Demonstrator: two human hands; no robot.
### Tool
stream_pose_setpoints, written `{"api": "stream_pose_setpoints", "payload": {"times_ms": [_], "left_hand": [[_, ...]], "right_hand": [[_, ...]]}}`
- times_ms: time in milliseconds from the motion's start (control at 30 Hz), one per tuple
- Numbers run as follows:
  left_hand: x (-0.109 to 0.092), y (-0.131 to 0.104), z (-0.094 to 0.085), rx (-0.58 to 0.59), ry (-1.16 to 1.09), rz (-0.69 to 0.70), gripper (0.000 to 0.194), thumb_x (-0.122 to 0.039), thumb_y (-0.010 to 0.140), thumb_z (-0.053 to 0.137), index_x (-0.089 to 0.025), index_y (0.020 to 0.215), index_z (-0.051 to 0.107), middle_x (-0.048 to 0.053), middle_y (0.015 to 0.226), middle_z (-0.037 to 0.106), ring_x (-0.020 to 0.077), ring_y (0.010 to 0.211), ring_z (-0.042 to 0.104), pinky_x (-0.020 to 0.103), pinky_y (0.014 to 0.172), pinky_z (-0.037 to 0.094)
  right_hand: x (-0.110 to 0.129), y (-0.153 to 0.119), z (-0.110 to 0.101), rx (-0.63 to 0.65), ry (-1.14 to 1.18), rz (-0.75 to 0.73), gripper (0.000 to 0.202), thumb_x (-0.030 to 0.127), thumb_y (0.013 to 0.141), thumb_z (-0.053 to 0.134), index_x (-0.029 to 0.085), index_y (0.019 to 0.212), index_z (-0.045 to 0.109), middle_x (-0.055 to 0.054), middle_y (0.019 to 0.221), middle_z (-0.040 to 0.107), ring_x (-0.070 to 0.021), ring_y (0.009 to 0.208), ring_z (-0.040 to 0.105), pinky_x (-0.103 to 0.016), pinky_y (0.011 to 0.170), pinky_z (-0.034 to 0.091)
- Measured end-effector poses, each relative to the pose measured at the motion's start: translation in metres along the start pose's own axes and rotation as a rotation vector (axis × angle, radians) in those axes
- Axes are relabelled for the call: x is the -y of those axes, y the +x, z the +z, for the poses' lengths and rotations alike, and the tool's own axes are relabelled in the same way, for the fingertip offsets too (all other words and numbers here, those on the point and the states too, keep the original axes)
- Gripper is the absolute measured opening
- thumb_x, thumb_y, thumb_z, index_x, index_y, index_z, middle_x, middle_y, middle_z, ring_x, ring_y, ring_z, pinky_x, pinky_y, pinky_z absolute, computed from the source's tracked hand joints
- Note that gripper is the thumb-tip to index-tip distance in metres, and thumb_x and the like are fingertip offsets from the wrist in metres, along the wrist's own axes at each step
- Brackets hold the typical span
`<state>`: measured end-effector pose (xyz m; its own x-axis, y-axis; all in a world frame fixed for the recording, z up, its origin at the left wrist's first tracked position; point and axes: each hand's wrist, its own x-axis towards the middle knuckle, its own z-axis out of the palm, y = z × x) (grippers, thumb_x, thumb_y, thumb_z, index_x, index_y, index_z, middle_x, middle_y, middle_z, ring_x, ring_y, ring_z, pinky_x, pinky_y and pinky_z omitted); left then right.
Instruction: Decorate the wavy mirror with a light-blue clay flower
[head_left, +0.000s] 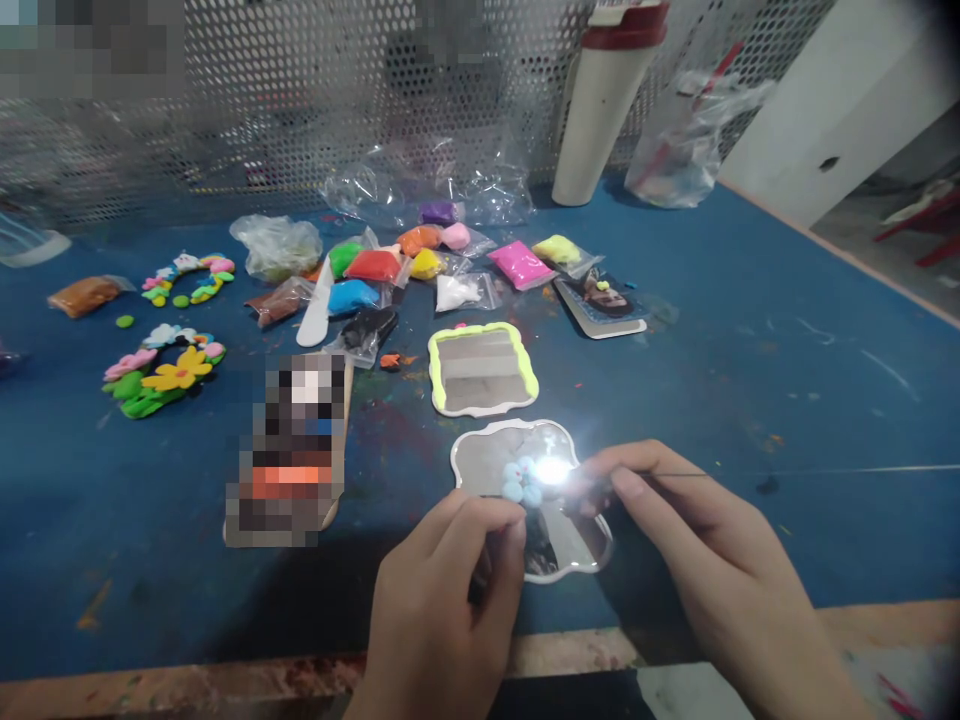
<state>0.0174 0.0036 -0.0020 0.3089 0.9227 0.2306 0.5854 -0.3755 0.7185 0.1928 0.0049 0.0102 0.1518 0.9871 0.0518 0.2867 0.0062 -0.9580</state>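
A white-framed mirror lies near the table's front edge, with a bright glare on its glass. Over it is a light blue clay flower of several rounded petals. My left hand is at the flower's lower side, thumb and forefinger pinched together; what they grip, if anything, is hidden. On the right, my right hand has thumb and forefinger close together beside the glare, which hides what is between the fingertips. Just behind lies a second mirror with yellow-green clay along its frame.
Bags of coloured clay spread across the middle back, near a white spatula. Two clay-decorated rings lie left. A phone-like object, partly pixelated, is left of the mirrors. A tall cup stands behind, beside a plastic bag.
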Motion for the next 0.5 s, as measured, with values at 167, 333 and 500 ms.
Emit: {"api": "stream_pose_setpoints", "payload": {"times_ms": [167, 333, 500], "left_hand": [[-0.0002, -0.0011, 0.0010, 0.004, 0.007, -0.029, 0.011, -0.014, 0.089, 0.051, -0.021, 0.087, 0.060, -0.003, 0.071, 0.057, 0.0104, 0.060, 0.054, 0.022, 0.056, 0.041], [0.0011, -0.0009, 0.0017, -0.002, 0.005, -0.024, 0.011, -0.013, 0.089, 0.052, -0.021, 0.087, 0.060, -0.002, 0.072, 0.058, 0.0107, 0.061, 0.054, 0.022, 0.056, 0.041], [0.0023, -0.0012, 0.0023, -0.004, 0.002, -0.017, 0.012, -0.013, 0.089, 0.051, -0.021, 0.087, 0.059, -0.003, 0.071, 0.058, 0.0102, 0.060, 0.054, 0.022, 0.056, 0.041]], "right_hand": [[0.0010, -0.0021, 0.0002, -0.007, -0.020, 0.010, 0.019, 0.029, 0.089, 0.052, 0.028, 0.077, 0.067, 0.005, 0.075, 0.068, -0.0087, 0.067, 0.064, -0.014, 0.060, 0.052], [0.0023, -0.0016, 0.0007, -0.005, -0.056, 0.016, 0.018, 0.031, 0.088, 0.053, 0.029, 0.078, 0.068, 0.006, 0.075, 0.071, -0.0084, 0.067, 0.066, -0.013, 0.061, 0.053], [0.0014, -0.0025, -0.0002, -0.041, -0.113, 0.013, 0.020, 0.032, 0.087, 0.055, 0.029, 0.075, 0.070, 0.006, 0.075, 0.073, -0.0089, 0.065, 0.066, -0.013, 0.061, 0.053]]}}
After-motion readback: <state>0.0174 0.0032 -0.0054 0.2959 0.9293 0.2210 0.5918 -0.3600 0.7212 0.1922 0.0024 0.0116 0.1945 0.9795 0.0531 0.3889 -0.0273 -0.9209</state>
